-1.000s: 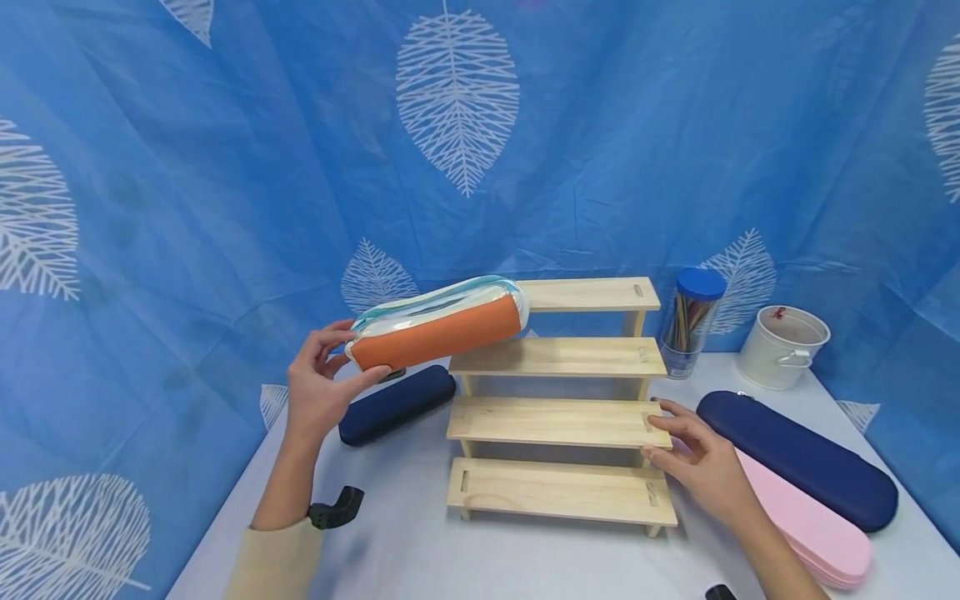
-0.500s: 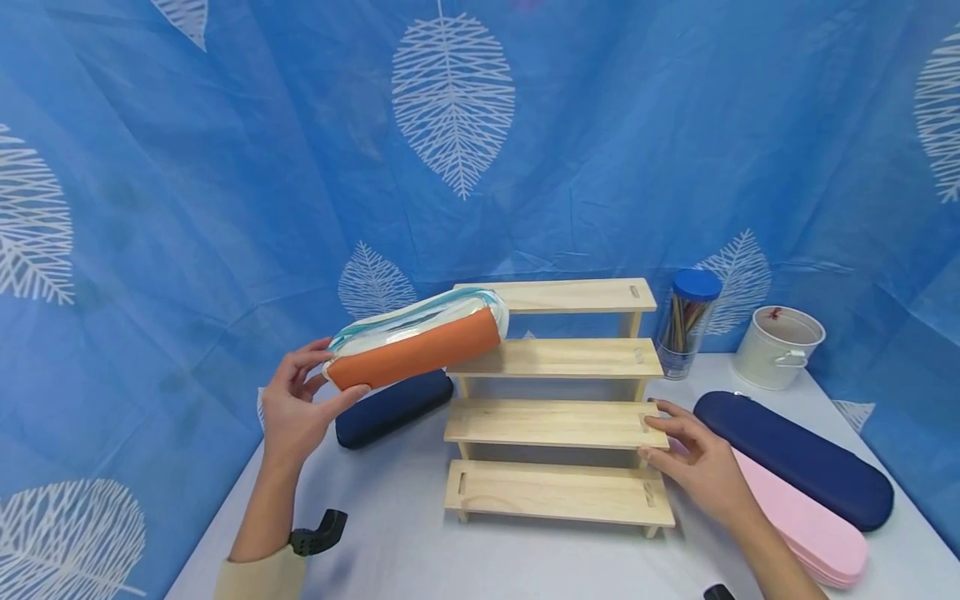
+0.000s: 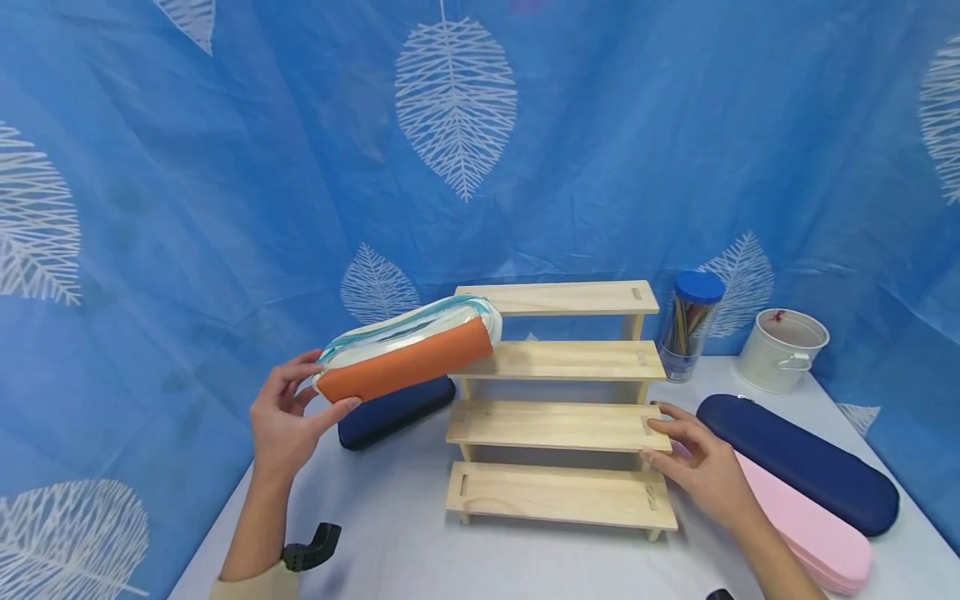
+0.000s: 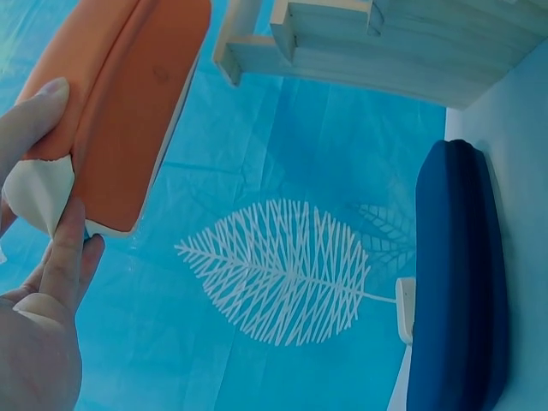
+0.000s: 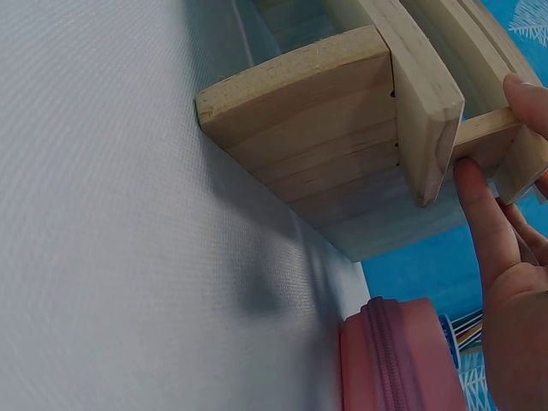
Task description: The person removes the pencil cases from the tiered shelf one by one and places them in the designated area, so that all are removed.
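My left hand grips the left end of an orange pencil case with a clear, teal-trimmed top. It holds the case tilted in the air, left of a four-step wooden shelf. The case's right end hangs in front of the second step from the top. In the left wrist view my thumb and fingers clasp the orange case. My right hand rests with straight fingers on the right end of the third step. In the right wrist view its thumb lies against the shelf's side panel.
A navy case lies on the grey table under the orange one. A longer navy case and a pink case lie at the right. A blue-lidded jar of pencils and a white bucket stand behind, against a blue curtain.
My left hand has carried the orange case to the left and a little down, away from the shelf's upper steps. My right hand has stayed on the shelf's end.
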`<state>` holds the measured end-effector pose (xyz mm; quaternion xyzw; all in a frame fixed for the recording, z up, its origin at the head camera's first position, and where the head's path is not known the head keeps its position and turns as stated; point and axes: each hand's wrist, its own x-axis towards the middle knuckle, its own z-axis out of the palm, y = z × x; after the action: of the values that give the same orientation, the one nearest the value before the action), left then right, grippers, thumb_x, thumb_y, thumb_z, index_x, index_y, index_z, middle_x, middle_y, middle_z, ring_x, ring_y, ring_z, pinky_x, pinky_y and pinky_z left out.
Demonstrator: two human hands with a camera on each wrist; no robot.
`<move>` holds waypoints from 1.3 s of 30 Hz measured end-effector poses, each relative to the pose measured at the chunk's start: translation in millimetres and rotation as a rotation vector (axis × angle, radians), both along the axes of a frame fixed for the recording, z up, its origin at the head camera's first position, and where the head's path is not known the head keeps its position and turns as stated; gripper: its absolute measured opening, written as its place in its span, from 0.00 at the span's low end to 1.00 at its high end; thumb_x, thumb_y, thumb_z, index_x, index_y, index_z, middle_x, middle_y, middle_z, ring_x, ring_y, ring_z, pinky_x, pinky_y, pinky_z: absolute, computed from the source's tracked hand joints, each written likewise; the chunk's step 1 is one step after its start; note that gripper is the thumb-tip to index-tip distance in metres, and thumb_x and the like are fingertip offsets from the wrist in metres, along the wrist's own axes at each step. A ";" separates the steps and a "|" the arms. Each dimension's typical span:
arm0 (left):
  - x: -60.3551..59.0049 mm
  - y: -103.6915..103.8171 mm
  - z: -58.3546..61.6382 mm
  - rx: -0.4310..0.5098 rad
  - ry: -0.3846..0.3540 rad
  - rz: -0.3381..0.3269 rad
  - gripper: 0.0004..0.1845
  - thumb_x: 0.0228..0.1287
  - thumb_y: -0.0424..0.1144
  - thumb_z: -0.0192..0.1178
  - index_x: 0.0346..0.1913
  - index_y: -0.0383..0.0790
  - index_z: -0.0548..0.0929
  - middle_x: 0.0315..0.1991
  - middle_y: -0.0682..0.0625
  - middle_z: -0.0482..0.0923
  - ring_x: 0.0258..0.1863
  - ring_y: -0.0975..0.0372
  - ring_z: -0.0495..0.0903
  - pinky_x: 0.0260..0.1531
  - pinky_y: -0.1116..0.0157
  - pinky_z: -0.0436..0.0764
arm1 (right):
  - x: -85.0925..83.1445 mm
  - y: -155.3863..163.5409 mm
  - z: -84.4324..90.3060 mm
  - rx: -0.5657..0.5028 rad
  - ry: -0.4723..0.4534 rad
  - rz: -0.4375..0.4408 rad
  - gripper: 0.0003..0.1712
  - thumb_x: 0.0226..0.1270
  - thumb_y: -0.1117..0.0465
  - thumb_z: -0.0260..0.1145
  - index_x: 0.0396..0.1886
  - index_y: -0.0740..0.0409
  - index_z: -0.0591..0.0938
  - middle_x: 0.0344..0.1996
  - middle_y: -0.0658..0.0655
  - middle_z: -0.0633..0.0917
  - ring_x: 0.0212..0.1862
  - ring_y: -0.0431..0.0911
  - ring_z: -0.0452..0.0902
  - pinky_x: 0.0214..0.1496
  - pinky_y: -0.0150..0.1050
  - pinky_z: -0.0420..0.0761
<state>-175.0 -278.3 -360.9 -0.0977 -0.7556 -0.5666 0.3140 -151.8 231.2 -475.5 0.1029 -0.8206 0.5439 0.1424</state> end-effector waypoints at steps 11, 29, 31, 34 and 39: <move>16.6 -11.5 -10.0 0.041 -0.025 0.044 0.28 0.43 0.21 0.74 0.51 0.27 0.76 0.60 0.43 0.73 0.58 0.57 0.72 0.46 0.74 0.76 | 1.5 -0.3 0.6 0.008 -0.013 -0.010 0.26 0.55 0.61 0.76 0.55 0.57 0.81 0.64 0.58 0.71 0.65 0.54 0.66 0.54 0.20 0.68; 36.7 -23.5 -40.5 0.118 -0.103 0.124 0.30 0.39 0.20 0.75 0.50 0.26 0.76 0.60 0.44 0.73 0.59 0.58 0.72 0.45 0.75 0.76 | 0.5 -2.5 -0.7 -0.004 -0.040 -0.006 0.27 0.55 0.60 0.75 0.56 0.57 0.81 0.65 0.57 0.70 0.65 0.59 0.65 0.54 0.21 0.68; 38.8 -24.4 -43.3 0.117 -0.122 0.138 0.29 0.39 0.20 0.75 0.49 0.26 0.76 0.60 0.45 0.73 0.59 0.58 0.72 0.45 0.76 0.76 | 1.0 -2.7 -1.2 -0.005 -0.049 -0.012 0.27 0.55 0.59 0.75 0.55 0.57 0.81 0.65 0.57 0.70 0.65 0.57 0.66 0.54 0.21 0.68; 43.0 -27.8 -47.6 0.115 -0.151 0.155 0.30 0.38 0.20 0.76 0.50 0.27 0.77 0.61 0.45 0.73 0.58 0.59 0.72 0.45 0.76 0.76 | 1.9 -3.0 -1.6 -0.003 -0.052 -0.014 0.27 0.55 0.59 0.75 0.55 0.57 0.81 0.65 0.57 0.70 0.65 0.56 0.66 0.54 0.22 0.69; 48.2 -33.9 -55.2 0.129 -0.161 0.184 0.31 0.35 0.18 0.76 0.49 0.27 0.78 0.60 0.45 0.73 0.58 0.59 0.73 0.44 0.77 0.76 | 0.9 -1.0 -1.1 -0.012 -0.024 -0.007 0.26 0.55 0.61 0.75 0.55 0.57 0.81 0.65 0.57 0.70 0.65 0.49 0.66 0.55 0.23 0.69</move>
<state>-126.8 -312.3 -416.1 0.0384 -0.7461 -0.5888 0.3085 -150.9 230.2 -476.6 0.0928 -0.8192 0.5496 0.1353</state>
